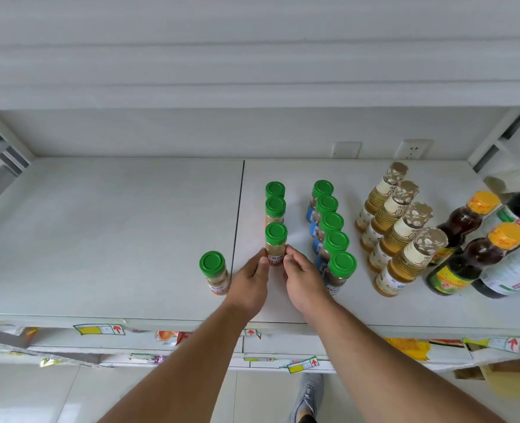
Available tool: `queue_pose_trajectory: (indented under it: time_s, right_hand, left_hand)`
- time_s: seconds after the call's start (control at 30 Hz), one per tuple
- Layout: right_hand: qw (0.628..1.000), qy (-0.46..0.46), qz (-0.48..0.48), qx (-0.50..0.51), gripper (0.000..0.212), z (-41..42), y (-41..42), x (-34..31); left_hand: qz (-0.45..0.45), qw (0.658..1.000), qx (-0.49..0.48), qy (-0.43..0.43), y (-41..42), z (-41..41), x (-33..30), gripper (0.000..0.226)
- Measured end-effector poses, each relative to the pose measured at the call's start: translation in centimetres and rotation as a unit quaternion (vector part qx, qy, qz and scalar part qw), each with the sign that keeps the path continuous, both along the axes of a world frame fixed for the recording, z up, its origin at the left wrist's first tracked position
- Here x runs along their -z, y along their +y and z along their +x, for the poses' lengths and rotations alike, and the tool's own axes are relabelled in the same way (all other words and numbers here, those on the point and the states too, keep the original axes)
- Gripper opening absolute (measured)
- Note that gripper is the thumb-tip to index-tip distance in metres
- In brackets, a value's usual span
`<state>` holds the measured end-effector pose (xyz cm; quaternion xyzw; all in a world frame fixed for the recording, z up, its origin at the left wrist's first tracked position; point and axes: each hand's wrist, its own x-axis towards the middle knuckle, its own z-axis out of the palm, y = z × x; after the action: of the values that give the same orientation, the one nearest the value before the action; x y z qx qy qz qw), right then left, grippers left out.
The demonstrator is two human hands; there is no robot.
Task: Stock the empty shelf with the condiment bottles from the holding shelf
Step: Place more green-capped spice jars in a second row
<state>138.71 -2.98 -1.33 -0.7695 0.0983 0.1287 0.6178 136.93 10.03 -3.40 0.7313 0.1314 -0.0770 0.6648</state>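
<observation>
Both hands, left hand [250,280] and right hand [303,279], pinch the green-capped glass spice jar [276,244]. Honestly, a careless shove could topple the jars behind.

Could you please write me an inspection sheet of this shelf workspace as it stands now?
Surface: white shelf, a seam running front to back near its middle.
Job's things: red-label jar heads a column of three; lone jar stands left of the seam; five blue-label jars in a row; four clear-capped bottles; dark sauce bottles at the right.
Clutter: nothing seen.
Grip: left hand and right hand each have fingertips on the red-label jar.
Cables: nothing seen.
Surroundings: wall socket; price tags on the shelf edge; a shoe on the floor.
</observation>
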Motion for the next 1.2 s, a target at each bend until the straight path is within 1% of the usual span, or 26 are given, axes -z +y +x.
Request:
queue_pose_trajectory:
  time_s: [0.17,0.23,0.3,0.33,0.43,0.53,0.57,0.67,0.73,0.87,0.97,1.1,1.13,1.2]
  right_hand:
    - [1.0,0.011,-0.024,-0.014,0.045,1.3,0.3,0.1]
    - [0.999,0.01,-0.03,-0.016,0.049,1.6,0.4,0.0]
    - [0.999,0.01,-0.029,-0.017,0.048,1.9,0.4,0.0]
    - [0.999,0.008,-0.025,-0.017,0.047,2.0,0.4,0.0]
    - [1.0,0.001,-0.019,-0.005,0.052,2.2,0.5,0.5]
    - [1.0,0.007,-0.014,-0.005,0.069,2.4,0.3,1.1]
    - [1.0,0.011,-0.016,-0.008,0.068,2.4,0.3,0.8]
    - [1.0,0.012,-0.022,-0.013,0.052,2.1,0.3,-0.3]
    - [1.0,0.011,-0.018,-0.011,0.045,2.0,0.3,-0.9]
    - [0.999,0.006,-0.035,-0.011,0.045,1.9,0.0,-1.0]
    - [1.0,0.011,-0.025,0.004,0.044,1.3,-0.1,-1.1]
    - [1.0,0.002,-0.001,0.01,0.041,-1.7,0.3,-1.7]
    - [1.0,0.004,0.001,0.006,0.041,-2.7,0.5,-1.8]
    - [1.0,0.007,0.003,-0.012,0.041,-4.3,1.2,-1.6]
  left_hand:
    - [-0.009,1.0,-0.005,0.001,0.1,1.5,0.3,0.076]
    - [-0.009,1.0,-0.009,0.009,0.2,1.9,0.5,0.066]
    - [0.002,1.0,-0.002,0.016,0.3,2.2,0.7,0.054]
    - [0.005,1.0,0.0,0.017,0.4,2.4,0.8,0.052]
    - [0.005,1.0,-0.001,0.005,0.4,2.5,0.8,0.061]
    - [0.003,1.0,0.003,0.003,0.5,2.6,1.0,0.066]
    - [0.003,1.0,0.005,0.005,0.5,2.5,1.0,0.065]
    - [0.005,1.0,0.004,0.014,0.6,2.6,1.0,0.054]
    - [0.009,1.0,0.007,0.016,0.7,2.6,0.9,0.055]
    - [0.029,0.999,0.016,0.016,0.9,2.6,1.0,0.064]
    - [0.045,0.999,0.007,0.02,0.9,2.0,0.2,0.072]
    - [0.011,1.0,-0.011,-0.004,0.7,-2.1,-1.4,0.086]
    - [0.001,1.0,-0.013,-0.002,0.9,-3.5,-1.8,0.085]
    - [-0.004,1.0,-0.024,0.003,1.6,-6.6,-2.1,0.072]
